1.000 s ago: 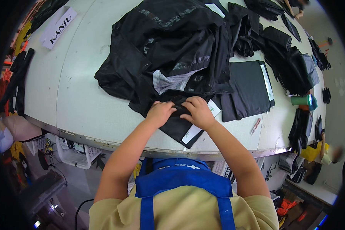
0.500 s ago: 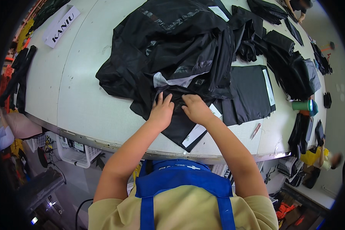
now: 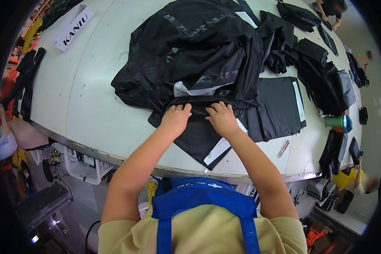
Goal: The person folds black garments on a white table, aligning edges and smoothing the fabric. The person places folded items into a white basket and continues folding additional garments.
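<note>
A large crumpled black garment (image 3: 156, 80) with shiny taped seams lies before me, a patch of grey-white mesh (image 3: 194, 90) showing near its lower edge. My left hand (image 3: 176, 120) is closed on that edge, fingers bent over the bunched fabric. A little to its right, my right hand (image 3: 223, 121) grips the same edge, thumb toward me. What the fingertips pinch is partly hidden in the folds. Under both hands lies a flat black fabric piece (image 3: 194, 144), a white printed strip (image 3: 220, 149) along its right side, its corner pointing at the table's near edge.
Right of the garment is a flat folded black piece (image 3: 275, 110) with a white strip. Beyond it are black garment piles (image 3: 321, 76) and a green cylinder (image 3: 334, 121). Small red-handled snips (image 3: 283, 149) lie near the front. Far left stands a white sign (image 3: 74, 29). Other people are around the table.
My fingers have gone from lying on the fabric to curling over the garment's edge. The right hand has turned more upright. The view has shifted slightly.
</note>
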`<control>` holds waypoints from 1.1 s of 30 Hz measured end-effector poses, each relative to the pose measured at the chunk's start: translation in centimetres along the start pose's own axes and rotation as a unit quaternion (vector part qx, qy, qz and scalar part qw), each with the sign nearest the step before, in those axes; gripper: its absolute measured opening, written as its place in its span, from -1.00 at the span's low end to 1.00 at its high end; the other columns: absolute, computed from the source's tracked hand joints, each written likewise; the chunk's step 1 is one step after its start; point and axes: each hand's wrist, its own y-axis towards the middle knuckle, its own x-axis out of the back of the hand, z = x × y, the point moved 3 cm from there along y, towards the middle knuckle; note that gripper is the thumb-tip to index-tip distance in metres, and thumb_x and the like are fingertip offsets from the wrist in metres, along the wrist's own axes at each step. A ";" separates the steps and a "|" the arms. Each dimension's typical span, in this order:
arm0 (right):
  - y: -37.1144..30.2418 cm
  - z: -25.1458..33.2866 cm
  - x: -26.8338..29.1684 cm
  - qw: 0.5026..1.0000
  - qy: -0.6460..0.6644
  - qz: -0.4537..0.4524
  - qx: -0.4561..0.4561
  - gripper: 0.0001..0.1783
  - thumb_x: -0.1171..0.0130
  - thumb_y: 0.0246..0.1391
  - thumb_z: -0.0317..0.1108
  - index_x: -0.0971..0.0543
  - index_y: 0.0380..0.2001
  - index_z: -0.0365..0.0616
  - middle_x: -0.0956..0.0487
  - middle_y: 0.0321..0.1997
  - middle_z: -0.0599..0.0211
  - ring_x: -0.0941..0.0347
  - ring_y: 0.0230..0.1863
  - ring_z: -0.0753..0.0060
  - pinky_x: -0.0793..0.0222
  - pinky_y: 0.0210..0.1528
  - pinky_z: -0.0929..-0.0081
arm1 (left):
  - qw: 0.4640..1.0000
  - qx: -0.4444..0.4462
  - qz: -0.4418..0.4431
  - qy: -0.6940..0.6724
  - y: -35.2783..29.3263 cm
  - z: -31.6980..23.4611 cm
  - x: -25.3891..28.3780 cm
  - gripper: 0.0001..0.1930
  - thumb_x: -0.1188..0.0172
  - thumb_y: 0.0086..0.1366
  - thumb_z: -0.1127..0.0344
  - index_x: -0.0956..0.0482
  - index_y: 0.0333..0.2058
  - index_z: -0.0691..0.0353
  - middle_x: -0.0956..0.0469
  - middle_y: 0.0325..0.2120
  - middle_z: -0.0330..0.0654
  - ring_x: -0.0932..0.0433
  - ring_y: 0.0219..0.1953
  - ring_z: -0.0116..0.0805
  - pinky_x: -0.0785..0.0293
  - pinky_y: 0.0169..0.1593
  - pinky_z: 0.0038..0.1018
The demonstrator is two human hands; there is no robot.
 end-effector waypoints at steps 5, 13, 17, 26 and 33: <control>0.3 -0.3 0.9 0.998 0.009 0.054 -0.037 -0.69 -0.17 0.05 -0.18 -0.48 -0.13 0.01 -0.53 -0.28 0.28 -0.41 -0.10 0.17 -0.27 -0.07 0.08 | 0.999 -0.040 -0.003 0.021 -1.8 0.3 0.7 -0.55 -0.16 0.16 0.34 -0.31 0.01 0.34 -0.42 -0.03 0.00 -0.45 -0.05 0.00 -0.45 -0.03 -0.20; 0.0 1.5 4.9 0.994 -0.012 0.087 -0.066 -0.68 -0.14 0.08 -0.18 -0.44 -0.08 0.12 -0.47 -0.30 0.18 -0.45 -0.20 0.18 -0.41 -0.23 0.29 | 0.971 -0.119 -0.014 0.207 -1.7 0.4 3.4 -0.56 -0.20 0.08 0.35 -0.48 -0.02 0.32 -0.42 -0.13 -0.14 -0.40 -0.11 -0.23 -0.41 -0.10 -0.37; -0.6 3.4 7.7 0.999 -0.037 0.006 0.021 -0.60 -0.19 0.04 -0.13 -0.44 -0.05 0.04 -0.44 -0.24 0.20 -0.43 -0.19 0.22 -0.44 -0.21 0.37 | 0.968 -0.147 -0.012 0.204 -2.8 1.1 4.5 -0.61 -0.17 0.10 0.34 -0.48 -0.06 0.30 -0.47 -0.26 -0.15 -0.42 -0.17 -0.22 -0.41 -0.13 -0.34; -3.9 4.1 2.1 0.986 -0.069 0.148 0.017 -0.65 -0.11 0.07 0.04 -0.56 -0.28 0.01 -0.57 -0.44 0.39 -0.44 -0.20 0.32 -0.18 -0.05 0.31 | 0.961 -0.090 0.239 0.105 -4.8 2.3 2.3 -0.80 -0.08 0.18 0.27 -0.58 -0.35 0.26 -0.55 -0.41 -0.07 -0.48 -0.24 -0.12 -0.43 -0.17 -0.24; -4.0 2.8 -1.2 0.982 0.111 0.137 -0.068 -0.74 -0.25 -0.08 -0.18 -0.56 -0.35 -0.09 -0.59 -0.39 0.21 -0.46 -0.19 0.18 -0.23 0.06 0.20 | 0.996 -0.055 -0.040 -0.064 -5.1 -7.5 -3.2 -0.63 -0.03 0.18 0.35 -0.36 -0.02 0.28 -0.54 -0.33 -0.10 -0.48 -0.20 -0.07 -0.39 -0.16 -0.12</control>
